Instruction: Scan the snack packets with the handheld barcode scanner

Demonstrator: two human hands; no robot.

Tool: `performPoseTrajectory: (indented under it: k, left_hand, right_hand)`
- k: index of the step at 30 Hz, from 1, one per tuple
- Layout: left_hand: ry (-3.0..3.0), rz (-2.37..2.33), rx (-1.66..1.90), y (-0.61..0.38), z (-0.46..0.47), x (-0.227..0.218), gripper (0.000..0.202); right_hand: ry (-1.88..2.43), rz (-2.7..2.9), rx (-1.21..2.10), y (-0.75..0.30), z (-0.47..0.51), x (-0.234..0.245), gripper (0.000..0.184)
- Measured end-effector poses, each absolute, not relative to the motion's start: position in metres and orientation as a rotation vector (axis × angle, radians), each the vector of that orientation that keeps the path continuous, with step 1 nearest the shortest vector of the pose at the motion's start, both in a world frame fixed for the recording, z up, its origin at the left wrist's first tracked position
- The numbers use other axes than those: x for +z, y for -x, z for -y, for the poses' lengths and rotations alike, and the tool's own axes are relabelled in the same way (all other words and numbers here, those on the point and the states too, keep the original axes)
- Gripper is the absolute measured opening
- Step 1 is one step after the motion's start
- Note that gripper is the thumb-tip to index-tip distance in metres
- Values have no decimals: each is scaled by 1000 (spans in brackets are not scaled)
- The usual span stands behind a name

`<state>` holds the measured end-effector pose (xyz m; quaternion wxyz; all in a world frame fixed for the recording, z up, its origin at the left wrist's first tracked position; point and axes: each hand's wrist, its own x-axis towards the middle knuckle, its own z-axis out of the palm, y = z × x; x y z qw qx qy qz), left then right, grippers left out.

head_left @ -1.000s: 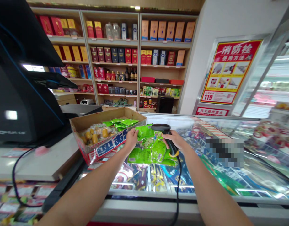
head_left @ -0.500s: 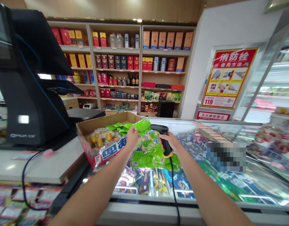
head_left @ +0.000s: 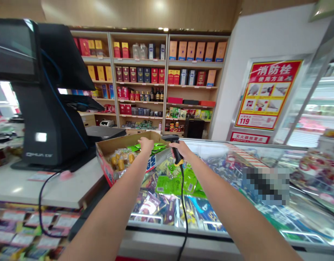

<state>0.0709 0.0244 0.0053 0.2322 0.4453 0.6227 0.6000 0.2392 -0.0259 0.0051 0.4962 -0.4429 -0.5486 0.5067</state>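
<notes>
Both hands are up at the cardboard box [head_left: 120, 152]: the left hand [head_left: 145, 145] now reaches over its rim onto the green packets [head_left: 153, 148] inside, no longer holding a packet up beside the scanner. The right hand [head_left: 181, 149] stays wrapped around the barcode scanner [head_left: 174, 145], close to the box's right end. More green packets [head_left: 180, 181] lie on the freezer lid [head_left: 237, 159] below.

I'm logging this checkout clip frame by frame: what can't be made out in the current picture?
- Head view: left hand fingers, hidden over the cardboard box rim; a held packet cannot be told.
- Barcode scanner grip, wrapped by the right hand.
- Pixelated patch on the freezer lid.
- Shelf boxes: labels too small.
</notes>
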Motion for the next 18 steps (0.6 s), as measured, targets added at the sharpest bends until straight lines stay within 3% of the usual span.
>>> performPoseTrajectory:
  k: [2,4,7,10,15,18]
  left_hand:
    - [-1361,-1752,1739,-72,-16,3,57]
    - [-1636,-1643,1780,-78,-8,-2,48]
    - [-2027,-1411,1476,-96,2,-20,27]
    - [-2196,-1464,1127,-114,8,-49,15]
    - [-2160,-1549,985,-129,14,-94,56]
    - [-2139,-1541,942,-129,11,-104,52]
  right_hand:
    - [1076,1304,1235,-245,30,2,19]
    - [1075,1273,1239,-254,36,-4,18]
    - [1068,1220,1225,-271,50,-16,15]
    - [1059,1156,1213,-290,64,-32,14]
    - [988,1058,1224,-310,79,-55,22]
    - [1003,1052,1200,-313,79,-64,22]
